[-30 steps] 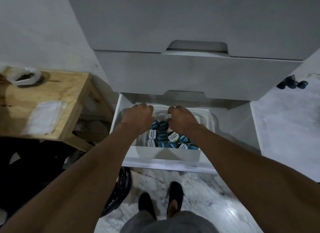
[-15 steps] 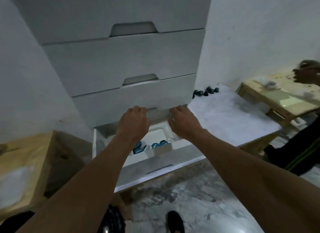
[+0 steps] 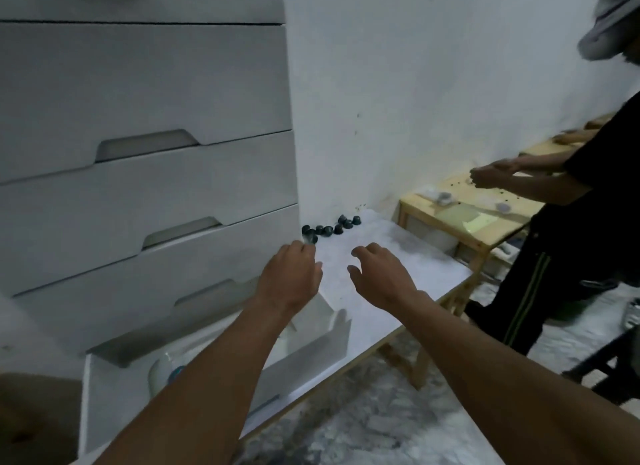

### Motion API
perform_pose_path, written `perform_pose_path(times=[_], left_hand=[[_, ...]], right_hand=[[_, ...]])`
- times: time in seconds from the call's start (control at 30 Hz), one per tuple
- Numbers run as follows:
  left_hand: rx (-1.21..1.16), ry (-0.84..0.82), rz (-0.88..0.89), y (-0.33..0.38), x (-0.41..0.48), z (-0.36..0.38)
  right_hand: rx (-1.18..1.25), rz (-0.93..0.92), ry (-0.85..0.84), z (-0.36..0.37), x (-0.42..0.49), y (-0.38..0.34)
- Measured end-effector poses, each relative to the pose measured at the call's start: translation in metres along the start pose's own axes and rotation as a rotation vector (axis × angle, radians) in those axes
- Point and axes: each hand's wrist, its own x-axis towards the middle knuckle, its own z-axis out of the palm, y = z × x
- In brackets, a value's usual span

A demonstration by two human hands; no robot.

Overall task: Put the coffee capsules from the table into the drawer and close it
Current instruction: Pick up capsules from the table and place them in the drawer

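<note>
White table (image 3: 398,277) beside a drawer unit, bottom drawer (image 3: 214,392) open. Coffee capsules (image 3: 329,228) cluster at the far edge (near the wall). Left hand (image 3: 291,277) and right hand (image 3: 379,277) hover spread, empty. Best practice: gather several capsules per hand, not singly.

Empty hands (image 3: 341,279) over table (image 3: 408,257), near capsules (image 3: 327,230)

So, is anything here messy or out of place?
Mainly the dark coffee capsules: they lie scattered loose at the far end of the white table, near the wall, not in the bottom drawer, which hangs open. Both hands look empty and open above the table.
</note>
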Motion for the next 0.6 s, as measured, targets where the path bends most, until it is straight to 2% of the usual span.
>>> perform_pose_path(times=[0.23, 0.6], left_hand=[[0.017, -0.026, -0.063, 0.040, 0.080, 0.063], [0.053, -0.084, -0.464, 0.069, 0.172, 0.143]], right_hand=[[0.037, -0.034, -0.026, 0.020, 0.066, 0.080], [0.080, -0.293, -0.256, 0.051, 0.202, 0.177]])
